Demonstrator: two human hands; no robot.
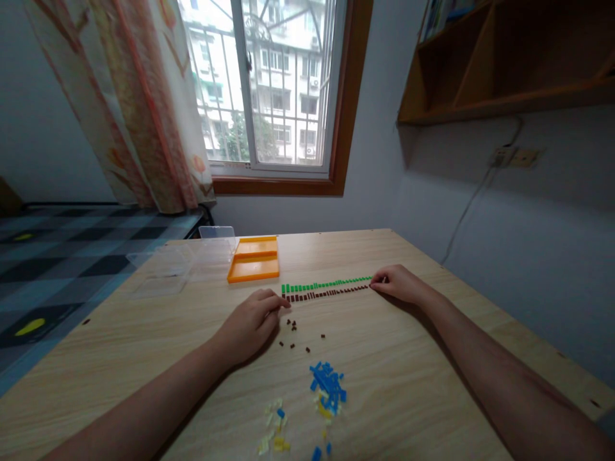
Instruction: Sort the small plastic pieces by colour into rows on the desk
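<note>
Home bedroom, checked bedding (67,262), floral curtain (137,109)

L forearm (158,390) & R forearm (480,346) bare, tapering twd wrists (221,349).

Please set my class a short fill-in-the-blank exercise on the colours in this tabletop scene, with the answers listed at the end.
1. The farther row of small pieces is ____.
2. The nearer row is ____.
3. Beyond the left hand lies a tray coloured ____.
4. The biggest heap of pieces is mostly ____.

Missing words: green; brown; orange; blue.
</note>
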